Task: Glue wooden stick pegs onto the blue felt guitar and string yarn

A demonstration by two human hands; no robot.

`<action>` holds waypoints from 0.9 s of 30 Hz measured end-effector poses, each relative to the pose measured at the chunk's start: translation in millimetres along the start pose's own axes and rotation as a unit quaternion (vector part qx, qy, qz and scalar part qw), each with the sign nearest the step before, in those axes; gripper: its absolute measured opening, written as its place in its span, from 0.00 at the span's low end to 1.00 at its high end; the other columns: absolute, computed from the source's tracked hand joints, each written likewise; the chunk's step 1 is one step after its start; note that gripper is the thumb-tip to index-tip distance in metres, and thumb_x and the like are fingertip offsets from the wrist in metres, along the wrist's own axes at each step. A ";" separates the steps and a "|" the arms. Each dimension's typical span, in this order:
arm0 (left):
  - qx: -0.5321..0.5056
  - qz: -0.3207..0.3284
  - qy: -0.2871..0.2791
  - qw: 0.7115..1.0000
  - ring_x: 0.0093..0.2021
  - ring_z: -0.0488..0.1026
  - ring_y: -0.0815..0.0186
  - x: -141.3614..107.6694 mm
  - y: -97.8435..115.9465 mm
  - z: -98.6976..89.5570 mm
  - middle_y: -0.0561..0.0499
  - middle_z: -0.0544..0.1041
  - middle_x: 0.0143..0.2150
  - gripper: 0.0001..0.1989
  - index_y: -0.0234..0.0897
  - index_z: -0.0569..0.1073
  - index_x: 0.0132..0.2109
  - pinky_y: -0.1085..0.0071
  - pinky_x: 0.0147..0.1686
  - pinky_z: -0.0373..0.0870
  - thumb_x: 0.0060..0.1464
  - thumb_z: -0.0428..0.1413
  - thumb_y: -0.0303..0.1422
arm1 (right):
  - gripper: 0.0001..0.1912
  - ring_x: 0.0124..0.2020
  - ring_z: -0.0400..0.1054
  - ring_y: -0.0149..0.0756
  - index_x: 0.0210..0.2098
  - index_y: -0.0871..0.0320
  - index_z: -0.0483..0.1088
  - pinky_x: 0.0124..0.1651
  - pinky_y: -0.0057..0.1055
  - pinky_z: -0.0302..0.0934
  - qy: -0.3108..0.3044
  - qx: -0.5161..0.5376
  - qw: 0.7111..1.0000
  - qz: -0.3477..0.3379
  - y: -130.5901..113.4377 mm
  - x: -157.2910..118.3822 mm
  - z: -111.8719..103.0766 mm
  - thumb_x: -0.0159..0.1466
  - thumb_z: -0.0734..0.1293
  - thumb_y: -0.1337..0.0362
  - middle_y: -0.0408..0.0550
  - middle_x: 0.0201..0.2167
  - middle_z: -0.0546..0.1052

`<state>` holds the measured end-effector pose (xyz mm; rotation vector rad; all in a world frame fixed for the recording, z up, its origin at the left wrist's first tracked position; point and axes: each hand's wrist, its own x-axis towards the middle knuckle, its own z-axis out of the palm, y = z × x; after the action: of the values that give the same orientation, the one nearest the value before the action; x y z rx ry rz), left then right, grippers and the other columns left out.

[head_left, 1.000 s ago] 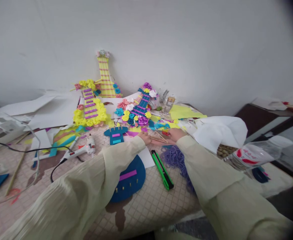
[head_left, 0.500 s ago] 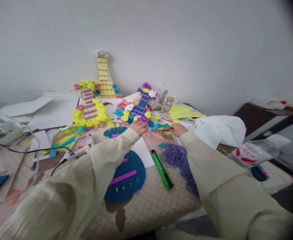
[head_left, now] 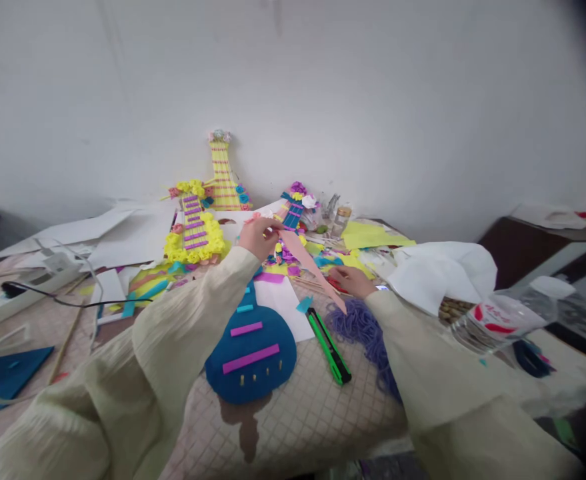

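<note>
My left hand (head_left: 259, 238) is closed in a pinch on the upper end of a long pink paper strip (head_left: 307, 261). The strip hangs down to the right, its pointed lower end near a bundle of purple yarn (head_left: 357, 321). My right hand (head_left: 351, 281) is closed, low over the scraps just right of the strip. A small red object (head_left: 337, 285) shows at its fingers, perhaps a handle; its kind is unclear. Under my left forearm lies a blue guitar-shaped cutout (head_left: 260, 333) with purple bars and small pegs. Beside it rests a green utility knife (head_left: 330, 347).
Decorated yellow (head_left: 193, 223) and blue (head_left: 293, 215) guitar shapes stand at the back. White sheets (head_left: 117, 233) and a power strip (head_left: 33, 293) lie left. On the right are a white cloth-like sheet (head_left: 443, 267) and a plastic bottle (head_left: 503, 320).
My left hand has risen with the pink strip, which lay flat among the scraps before. My right hand has come slightly lower. The view has shifted, showing more of the blue cutout.
</note>
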<state>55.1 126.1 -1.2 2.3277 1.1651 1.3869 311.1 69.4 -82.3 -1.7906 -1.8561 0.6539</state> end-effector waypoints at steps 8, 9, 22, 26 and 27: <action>-0.229 -0.103 -0.074 0.965 0.33 0.72 0.67 -48.3 43.9 -16.1 0.49 0.77 0.36 0.11 0.34 0.74 0.36 0.73 0.34 0.69 0.42 0.52 0.27 | 0.22 0.37 0.68 0.36 0.39 0.59 0.69 0.38 0.31 0.62 -0.037 0.285 0.953 -0.100 -73.2 -65.8 26.0 0.56 0.61 0.47 0.48 0.36 0.75; -0.258 -0.123 -0.084 0.955 0.34 0.72 0.67 -53.6 46.9 -17.6 0.49 0.77 0.36 0.12 0.34 0.74 0.36 0.73 0.34 0.68 0.42 0.52 0.28 | 0.20 0.36 0.68 0.35 0.36 0.59 0.69 0.37 0.31 0.62 -0.040 0.303 0.947 -0.102 -78.0 -72.2 27.7 0.55 0.63 0.49 0.48 0.34 0.74; -0.500 -0.329 -0.102 0.795 0.27 0.71 0.72 -115.3 67.8 -8.7 0.49 0.76 0.34 0.16 0.34 0.70 0.43 0.76 0.26 0.66 0.43 0.51 0.28 | 0.12 0.31 0.67 0.34 0.29 0.59 0.71 0.35 0.31 0.60 -0.084 0.410 0.906 -0.058 -91.5 -98.8 60.0 0.51 0.68 0.56 0.44 0.27 0.74; -0.528 -0.364 -0.106 0.760 0.47 0.70 0.64 -131.2 69.4 -28.1 0.47 0.70 0.52 0.22 0.39 0.70 0.46 0.68 0.44 0.67 0.41 0.49 0.22 | 0.13 0.30 0.67 0.33 0.29 0.59 0.71 0.34 0.30 0.60 -0.029 0.370 0.928 -0.043 -77.9 -88.8 43.8 0.51 0.67 0.55 0.44 0.27 0.74; -0.524 -0.361 -0.107 0.764 0.51 0.67 0.62 -136.6 69.9 -36.3 0.47 0.68 0.54 0.21 0.40 0.70 0.47 0.65 0.47 0.65 0.43 0.50 0.24 | 0.14 0.31 0.67 0.34 0.30 0.59 0.71 0.35 0.31 0.61 -0.011 0.355 0.934 -0.037 -72.6 -81.8 33.9 0.51 0.67 0.55 0.44 0.28 0.74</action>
<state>28.1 -25.4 -35.3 1.0214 0.7330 0.9915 236.2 -15.1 -63.4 -1.2290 -1.4187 1.1390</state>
